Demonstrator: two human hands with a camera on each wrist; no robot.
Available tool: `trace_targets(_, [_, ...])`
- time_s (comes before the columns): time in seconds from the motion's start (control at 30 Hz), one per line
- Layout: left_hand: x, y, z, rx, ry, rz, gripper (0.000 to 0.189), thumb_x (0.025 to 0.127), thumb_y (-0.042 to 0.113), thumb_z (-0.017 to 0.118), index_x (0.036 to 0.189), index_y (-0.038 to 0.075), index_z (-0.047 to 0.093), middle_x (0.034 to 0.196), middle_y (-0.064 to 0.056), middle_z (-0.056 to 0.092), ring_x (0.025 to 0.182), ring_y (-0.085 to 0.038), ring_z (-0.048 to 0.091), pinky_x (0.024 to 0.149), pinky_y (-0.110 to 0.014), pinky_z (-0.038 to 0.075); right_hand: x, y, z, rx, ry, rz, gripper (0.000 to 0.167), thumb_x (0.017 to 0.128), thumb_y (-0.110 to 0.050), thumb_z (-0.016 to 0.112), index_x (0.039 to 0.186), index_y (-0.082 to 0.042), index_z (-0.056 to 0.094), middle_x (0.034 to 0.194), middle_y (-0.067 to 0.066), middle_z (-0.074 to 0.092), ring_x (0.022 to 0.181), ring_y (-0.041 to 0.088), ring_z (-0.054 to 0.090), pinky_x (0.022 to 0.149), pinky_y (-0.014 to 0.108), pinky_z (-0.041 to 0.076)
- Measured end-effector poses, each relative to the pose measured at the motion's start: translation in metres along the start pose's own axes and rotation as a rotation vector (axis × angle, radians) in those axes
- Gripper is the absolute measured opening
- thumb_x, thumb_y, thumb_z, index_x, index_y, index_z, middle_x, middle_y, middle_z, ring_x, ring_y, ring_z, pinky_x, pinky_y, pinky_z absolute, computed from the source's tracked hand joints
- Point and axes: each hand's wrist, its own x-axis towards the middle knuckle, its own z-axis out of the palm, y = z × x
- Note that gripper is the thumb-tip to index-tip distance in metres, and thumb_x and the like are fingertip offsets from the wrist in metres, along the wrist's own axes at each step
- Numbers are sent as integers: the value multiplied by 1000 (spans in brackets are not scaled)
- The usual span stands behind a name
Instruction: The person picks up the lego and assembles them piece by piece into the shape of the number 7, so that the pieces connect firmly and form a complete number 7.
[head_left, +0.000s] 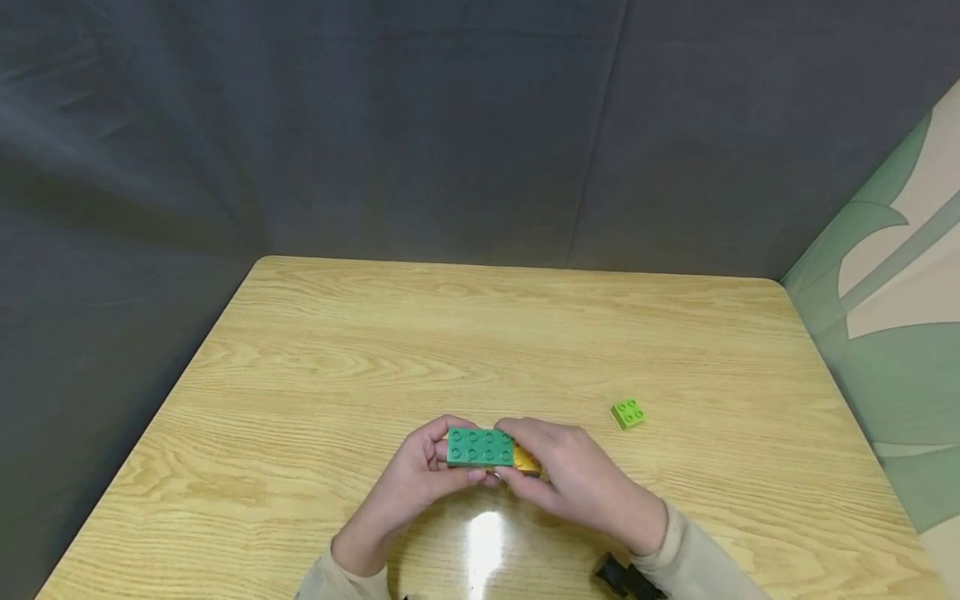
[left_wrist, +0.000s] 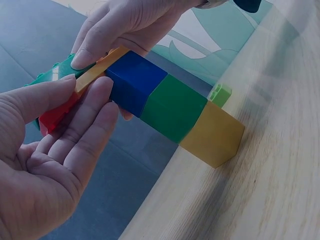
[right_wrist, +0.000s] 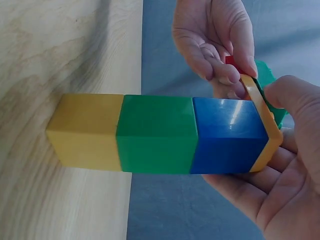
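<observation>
Your left hand (head_left: 422, 471) pinches one end of the block assembly (head_left: 478, 447) over the desk (head_left: 360, 333); your right hand (head_left: 576, 471), fingers curled, grips the other. Nearby lies a lime block (head_left: 628, 413).

A lime-green four-stud brick (head_left: 628, 412) rests to my right on a wood-grain table (head_left: 450, 333) (a white glare (head_left: 485, 546) gleams on the edge nearest me). Dark blue-grey cloth (head_left: 435, 142) spans the back and left; at right, a panel (head_left: 903, 383) bears green leaf shapes on a pale ground.
</observation>
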Motion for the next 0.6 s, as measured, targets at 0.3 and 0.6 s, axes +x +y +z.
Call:
trace_targets(0.3, [0,2,2,0,14,-20,40,88,-10,64,121,-17,44,106,-12,71,93,-25,70,86,-40,56,3,-4,-5,-72,-43,19,25,87,-22,69,109,-12,60,86,-12,60,69,0,51,62,12,48])
trace_targets(0.6, [0,2,2,-27,-16,13,39,88,-12,62,122,-18,43,108,-18,70,94,-26,70,86,-39,55,5,-8,-11,-114,-84,40,27,88,-24,69,110,-12,60,87,-12,60,69,-1,50,60,13,47])
